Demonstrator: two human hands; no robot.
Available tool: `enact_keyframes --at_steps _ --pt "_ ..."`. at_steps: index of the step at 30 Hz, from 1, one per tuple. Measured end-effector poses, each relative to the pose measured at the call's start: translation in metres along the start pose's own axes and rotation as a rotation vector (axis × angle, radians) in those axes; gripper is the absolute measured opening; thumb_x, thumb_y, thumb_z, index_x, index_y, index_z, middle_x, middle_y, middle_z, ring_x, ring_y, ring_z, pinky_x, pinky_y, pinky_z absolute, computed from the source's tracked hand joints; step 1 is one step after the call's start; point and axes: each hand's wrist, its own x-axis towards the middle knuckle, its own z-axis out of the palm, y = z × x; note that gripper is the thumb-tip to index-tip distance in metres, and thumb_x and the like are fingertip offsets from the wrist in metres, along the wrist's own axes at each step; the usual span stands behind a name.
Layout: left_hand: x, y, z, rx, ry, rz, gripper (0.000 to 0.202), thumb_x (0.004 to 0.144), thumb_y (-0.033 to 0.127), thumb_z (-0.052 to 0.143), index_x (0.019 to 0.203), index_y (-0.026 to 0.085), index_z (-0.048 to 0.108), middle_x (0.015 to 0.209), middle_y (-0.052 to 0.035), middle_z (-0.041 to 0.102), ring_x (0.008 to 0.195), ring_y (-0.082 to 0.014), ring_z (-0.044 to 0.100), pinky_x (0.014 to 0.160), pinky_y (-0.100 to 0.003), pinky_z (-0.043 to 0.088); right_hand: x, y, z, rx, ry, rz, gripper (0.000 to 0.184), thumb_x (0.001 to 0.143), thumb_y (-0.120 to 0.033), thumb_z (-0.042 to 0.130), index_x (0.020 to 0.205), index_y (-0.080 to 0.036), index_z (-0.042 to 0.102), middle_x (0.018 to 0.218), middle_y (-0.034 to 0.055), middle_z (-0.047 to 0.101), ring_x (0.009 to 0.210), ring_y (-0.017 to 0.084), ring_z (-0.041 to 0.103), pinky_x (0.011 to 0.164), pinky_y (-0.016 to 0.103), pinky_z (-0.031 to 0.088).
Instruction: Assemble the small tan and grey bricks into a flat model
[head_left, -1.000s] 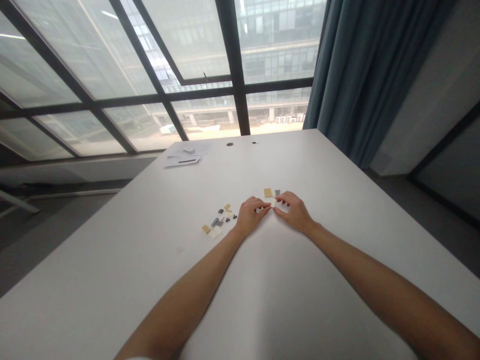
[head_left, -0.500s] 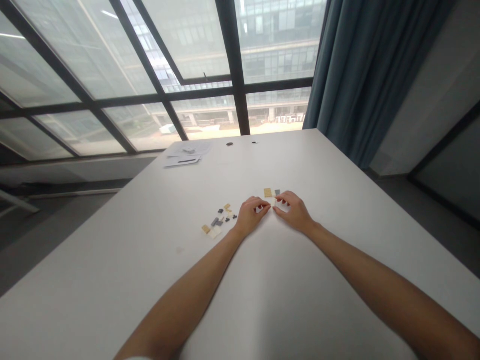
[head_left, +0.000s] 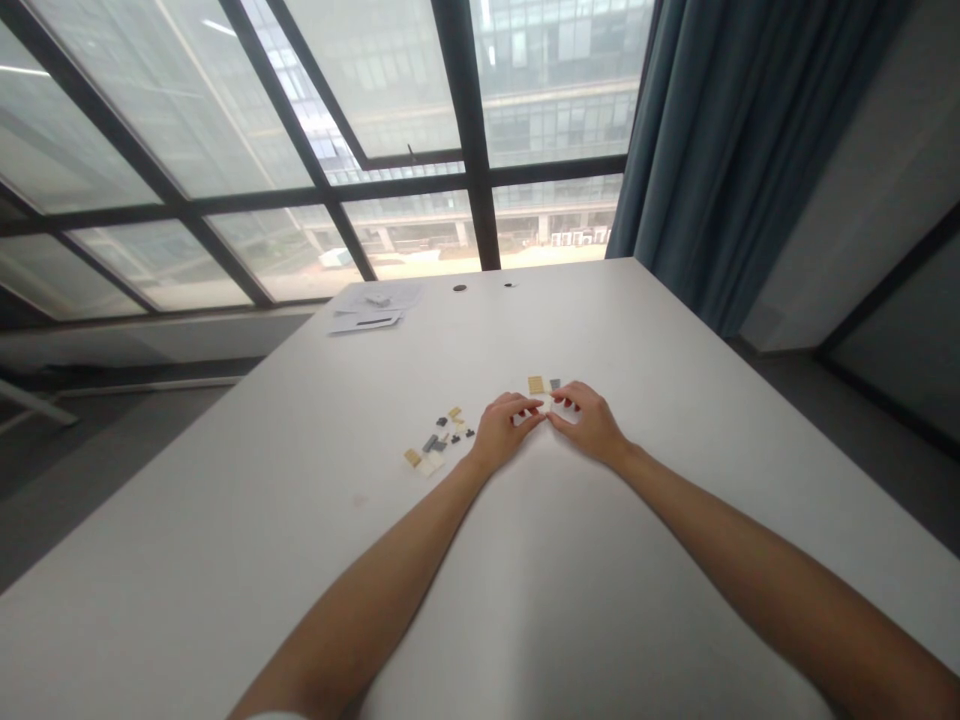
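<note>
My left hand [head_left: 504, 428] and my right hand [head_left: 589, 420] meet at the middle of the table, fingertips almost touching. Between them is a small whitish piece [head_left: 547, 404], partly covered by the fingers, its exact kind too small to make out. Both hands are closed on it in a pinch, thumbs low and forefingers above. Just beyond the fingertips lie a flat tan studded plate [head_left: 535, 384] and a small grey piece [head_left: 555, 384]. Left of my left hand, loose toy building bricks are scattered, among them a tan brick [head_left: 412, 458] and a dark grey brick [head_left: 430, 443].
The white table [head_left: 300, 560] reaches to the window. Papers [head_left: 366, 320] lie at its far left corner. A dark round object [head_left: 460, 288] and a small dark item [head_left: 509, 286] are near the far edge. A blue curtain [head_left: 690, 150] hangs at the right.
The fingers of my left hand have shifted slightly right, closer to the right fingertips. The whitish piece between the hands sits at a slightly different angle. The scattered bricks have not moved.
</note>
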Motion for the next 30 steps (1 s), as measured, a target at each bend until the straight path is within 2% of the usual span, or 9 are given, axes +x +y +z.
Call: enact_keyframes --at_steps 4,20,24,28,30 --pt "0.000 -0.001 0.001 0.009 0.000 0.006 0.021 0.089 0.038 0.067 0.101 0.022 0.075 0.083 -0.0042 0.070 0.076 -0.0151 0.060 0.064 -0.026 0.047 0.001 0.000 0.000 0.012 -0.019 -0.006 0.017 0.081 -0.023 0.069 0.098 -0.021 0.065 0.086 0.0045 0.064 0.080 0.020 0.058 0.072 0.034 0.050" --pt "0.000 0.003 0.000 0.038 0.018 0.015 0.008 0.084 0.022 0.068 0.078 0.018 0.070 0.072 -0.0019 0.066 0.071 -0.0141 0.057 0.065 -0.026 0.045 -0.003 0.002 0.003 -0.013 -0.013 0.025 0.019 0.080 -0.023 0.068 0.099 -0.021 0.066 0.088 0.0044 0.065 0.083 0.020 0.060 0.071 0.033 0.050" --pt "0.000 0.002 0.000 0.016 0.014 0.023 0.005 0.082 0.017 0.067 0.078 0.019 0.069 0.074 -0.0011 0.066 0.073 -0.0139 0.058 0.065 -0.025 0.044 -0.001 0.004 -0.003 -0.040 0.119 0.132 0.016 0.079 -0.026 0.068 0.094 -0.020 0.067 0.085 0.0033 0.065 0.074 0.018 0.058 0.067 0.032 0.049" --pt "0.001 -0.001 0.001 0.003 0.013 0.026 0.007 0.084 0.018 0.065 0.079 0.018 0.069 0.074 -0.0009 0.065 0.074 -0.0135 0.057 0.065 -0.024 0.043 0.011 0.017 -0.021 -0.015 0.297 0.278 0.022 0.078 -0.034 0.068 0.093 -0.018 0.069 0.086 0.0055 0.069 0.072 0.019 0.060 0.060 0.030 0.046" --pt "0.002 -0.001 0.001 0.002 0.009 0.030 0.007 0.084 0.018 0.065 0.079 0.018 0.069 0.074 -0.0008 0.064 0.074 -0.0134 0.057 0.064 -0.023 0.043 0.018 0.027 -0.031 -0.001 0.333 0.329 0.026 0.077 -0.037 0.069 0.093 -0.016 0.069 0.086 0.0065 0.070 0.071 0.019 0.062 0.058 0.029 0.045"
